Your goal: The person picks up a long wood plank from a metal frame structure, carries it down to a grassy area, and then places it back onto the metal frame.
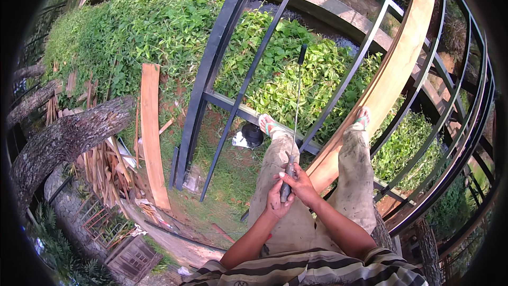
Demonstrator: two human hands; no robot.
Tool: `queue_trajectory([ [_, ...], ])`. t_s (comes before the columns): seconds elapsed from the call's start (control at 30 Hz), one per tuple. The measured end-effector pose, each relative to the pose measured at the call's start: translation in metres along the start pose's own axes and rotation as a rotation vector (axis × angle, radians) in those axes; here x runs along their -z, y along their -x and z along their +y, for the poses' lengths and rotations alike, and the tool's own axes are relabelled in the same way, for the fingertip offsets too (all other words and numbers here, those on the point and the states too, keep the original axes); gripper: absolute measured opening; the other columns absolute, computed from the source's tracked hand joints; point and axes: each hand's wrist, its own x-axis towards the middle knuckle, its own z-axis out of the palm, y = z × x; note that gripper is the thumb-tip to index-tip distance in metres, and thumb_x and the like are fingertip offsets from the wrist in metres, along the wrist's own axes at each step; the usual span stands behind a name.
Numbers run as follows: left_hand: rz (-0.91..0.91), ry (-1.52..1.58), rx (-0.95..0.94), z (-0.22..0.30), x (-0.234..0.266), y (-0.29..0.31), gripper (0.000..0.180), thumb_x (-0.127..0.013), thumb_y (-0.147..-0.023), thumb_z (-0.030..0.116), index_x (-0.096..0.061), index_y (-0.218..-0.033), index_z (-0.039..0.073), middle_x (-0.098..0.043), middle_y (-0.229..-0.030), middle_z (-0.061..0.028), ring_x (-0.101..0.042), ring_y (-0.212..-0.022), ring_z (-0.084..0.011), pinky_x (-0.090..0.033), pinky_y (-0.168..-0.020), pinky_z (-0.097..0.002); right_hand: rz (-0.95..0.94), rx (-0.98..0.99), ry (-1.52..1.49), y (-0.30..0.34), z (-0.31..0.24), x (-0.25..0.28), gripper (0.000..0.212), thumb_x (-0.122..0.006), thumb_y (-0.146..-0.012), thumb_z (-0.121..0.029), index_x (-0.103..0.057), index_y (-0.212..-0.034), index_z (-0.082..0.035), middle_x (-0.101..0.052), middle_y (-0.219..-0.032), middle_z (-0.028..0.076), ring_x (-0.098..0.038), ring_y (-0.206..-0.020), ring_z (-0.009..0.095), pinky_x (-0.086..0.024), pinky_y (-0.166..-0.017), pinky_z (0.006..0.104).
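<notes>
I hold a long thin metal rod (297, 100) with a dark grip at each end; it points away from me over the plants. My left hand (275, 201) is wrapped around its near handle from the left. My right hand (300, 182) closes on the same handle from the right, fingers over the top. I am up on a dark metal frame (211, 69), with my sandalled feet (267, 124) on a crossbar. A long pale wooden plank (389, 74) runs beside my right leg, from the upper right down toward my right hand.
Far below lie green creeping plants (159, 26), a second plank (151, 127) leaning on the ground, scrap wood pieces (103, 164), a thick tree trunk (63, 137) and a concrete kerb (328, 8). Curved metal rails (465, 127) fill the right side.
</notes>
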Motion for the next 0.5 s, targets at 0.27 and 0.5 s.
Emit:
queue_trajectory([
  [0.27,-0.251,-2.174,0.228,-0.092,-0.044,-0.032,0.045,-0.042,-0.104,0.044,-0.067,-0.116,0.009,-0.072,-0.1,-0.016,-0.068,-0.097,-0.0373,-0.05,-0.091,-0.0471,0.151,0.167,-0.122,0.046,-0.042,0.167,0.034,-0.061,-0.098,-0.017,-0.046,-0.124,-0.002,-0.067,-0.096,0.009,-0.069,-0.088,0.017,-0.058,-0.07,0.0303],
  [0.5,-0.85,-2.382,0.666,-0.147,-0.076,-0.01,0.032,-0.049,-0.096,0.034,-0.073,-0.101,0.014,-0.073,-0.096,-0.0137,-0.068,-0.097,-0.0327,-0.042,-0.094,-0.0492,0.222,0.24,0.188,0.115,-0.089,0.282,0.038,-0.062,-0.096,-0.015,-0.046,-0.128,-0.001,-0.054,-0.072,0.003,-0.055,-0.051,0.012,-0.045,-0.044,0.0291],
])
